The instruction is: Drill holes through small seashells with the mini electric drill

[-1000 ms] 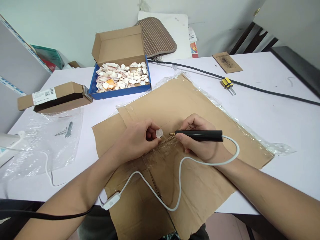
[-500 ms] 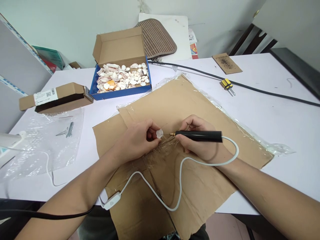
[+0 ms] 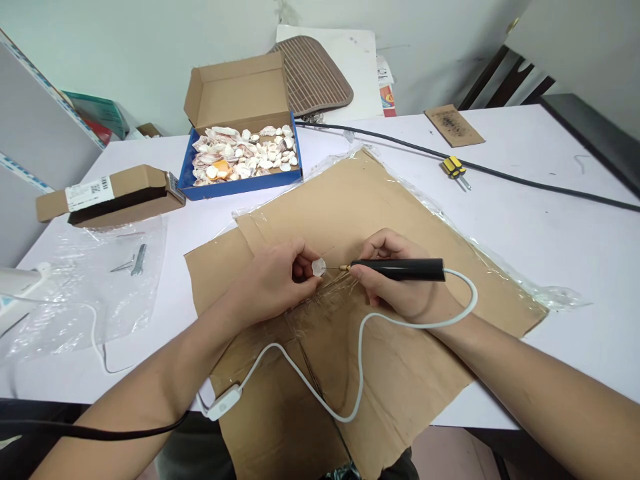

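Between the thumb and fingers of my left hand [image 3: 280, 277] is a small white shell [image 3: 319, 267], held above the brown cardboard [image 3: 360, 193]. My right hand [image 3: 400, 280] grips a black pen-shaped drill [image 3: 400, 269] lying level, its brass tip and thin bit pointing left at the shell. The bit's end meets the shell's right side; whether it has gone in is too small to tell. A white cord [image 3: 361, 373] runs from the drill's back end, loops over the cardboard and reaches an inline switch [image 3: 225, 402] near my left forearm.
Behind my left hand stands an open blue box [image 3: 245, 185] of shells. An open brown carton [image 3: 125, 193] and a plastic bag [image 3: 125, 287] under small metal tools [image 3: 139, 260] lie left. Back right are a yellow-black screwdriver [image 3: 454, 168], a black cable [image 3: 525, 180] and a stained cardboard piece [image 3: 454, 127].
The back end of the drill has risen very slightly. Both hands otherwise keep almost the same place and hold.
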Demonstrator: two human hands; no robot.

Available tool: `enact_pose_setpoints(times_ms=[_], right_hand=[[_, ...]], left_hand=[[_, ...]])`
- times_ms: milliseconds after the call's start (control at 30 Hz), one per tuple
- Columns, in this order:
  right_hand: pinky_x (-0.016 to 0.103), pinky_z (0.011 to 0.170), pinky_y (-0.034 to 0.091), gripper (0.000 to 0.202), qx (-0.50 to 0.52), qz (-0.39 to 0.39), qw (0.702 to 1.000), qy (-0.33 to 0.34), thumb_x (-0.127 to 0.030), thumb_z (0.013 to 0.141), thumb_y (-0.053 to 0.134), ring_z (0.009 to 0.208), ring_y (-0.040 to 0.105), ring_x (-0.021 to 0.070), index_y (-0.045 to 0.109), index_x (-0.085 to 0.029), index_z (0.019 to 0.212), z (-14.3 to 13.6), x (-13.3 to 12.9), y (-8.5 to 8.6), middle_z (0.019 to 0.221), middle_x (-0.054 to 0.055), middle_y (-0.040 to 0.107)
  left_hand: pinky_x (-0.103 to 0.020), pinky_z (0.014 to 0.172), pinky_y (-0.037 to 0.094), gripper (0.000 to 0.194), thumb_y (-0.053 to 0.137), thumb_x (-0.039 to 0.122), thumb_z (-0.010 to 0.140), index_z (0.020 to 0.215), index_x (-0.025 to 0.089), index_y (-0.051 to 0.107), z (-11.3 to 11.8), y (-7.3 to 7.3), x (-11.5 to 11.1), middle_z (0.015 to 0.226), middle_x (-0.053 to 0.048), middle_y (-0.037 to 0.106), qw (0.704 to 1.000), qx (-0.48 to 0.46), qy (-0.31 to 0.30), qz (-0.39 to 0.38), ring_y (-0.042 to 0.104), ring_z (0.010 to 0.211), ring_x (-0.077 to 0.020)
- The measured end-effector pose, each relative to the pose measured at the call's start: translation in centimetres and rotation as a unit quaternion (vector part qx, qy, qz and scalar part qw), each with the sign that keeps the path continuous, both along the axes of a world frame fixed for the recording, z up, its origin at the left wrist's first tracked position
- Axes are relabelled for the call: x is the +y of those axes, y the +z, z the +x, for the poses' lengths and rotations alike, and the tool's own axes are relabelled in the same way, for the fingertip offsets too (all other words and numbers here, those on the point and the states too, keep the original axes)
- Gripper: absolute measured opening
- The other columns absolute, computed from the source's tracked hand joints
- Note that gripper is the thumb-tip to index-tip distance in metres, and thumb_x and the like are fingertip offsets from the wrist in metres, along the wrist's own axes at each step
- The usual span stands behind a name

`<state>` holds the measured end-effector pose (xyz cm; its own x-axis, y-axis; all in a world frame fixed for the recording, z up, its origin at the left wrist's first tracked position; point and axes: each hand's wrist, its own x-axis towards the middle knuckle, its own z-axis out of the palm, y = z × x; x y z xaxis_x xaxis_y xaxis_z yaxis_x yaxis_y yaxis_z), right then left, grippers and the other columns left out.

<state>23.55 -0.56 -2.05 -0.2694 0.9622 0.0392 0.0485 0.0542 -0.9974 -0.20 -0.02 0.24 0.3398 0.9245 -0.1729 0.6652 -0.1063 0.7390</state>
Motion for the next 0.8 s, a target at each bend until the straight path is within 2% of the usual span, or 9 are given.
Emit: enact_pose_setpoints(times_ms=[533, 800], right_hand=[[0.027, 0.04, 0.037, 0.028, -0.002, 0.011, 1.0, 0.004, -0.03, 0.086, 0.084, 0.041, 0.054, 0.0121, 0.057, -0.027, 0.084, -0.01, -0.08, 0.13, 0.054, -0.007, 0.062], [0.027, 0.041, 0.038, 0.029, -0.01, 0.012, 1.0, -0.005, -0.033, 0.085, 0.085, 0.046, 0.056, 0.0137, 0.057, -0.027, 0.083, 0.01, -0.05, 0.02, 0.057, -0.005, 0.062]], left_hand=[[-0.036, 0.07, 0.057, 0.02, 0.075, 0.032, 0.083, 0.101, 0.023, 0.071, -0.02, -0.01, 0.03, 0.083, 0.0, 0.074, 1.0, -0.001, -0.003, 0.006, 0.067, 0.072, -0.0203], [-0.037, 0.071, 0.058, 0.019, 0.076, 0.032, 0.083, 0.1, 0.024, 0.071, 0.03, 0.1, 0.11, 0.084, -0.001, 0.076, 1.0, 0.012, 0.0, 0.004, 0.068, 0.072, -0.0207]])
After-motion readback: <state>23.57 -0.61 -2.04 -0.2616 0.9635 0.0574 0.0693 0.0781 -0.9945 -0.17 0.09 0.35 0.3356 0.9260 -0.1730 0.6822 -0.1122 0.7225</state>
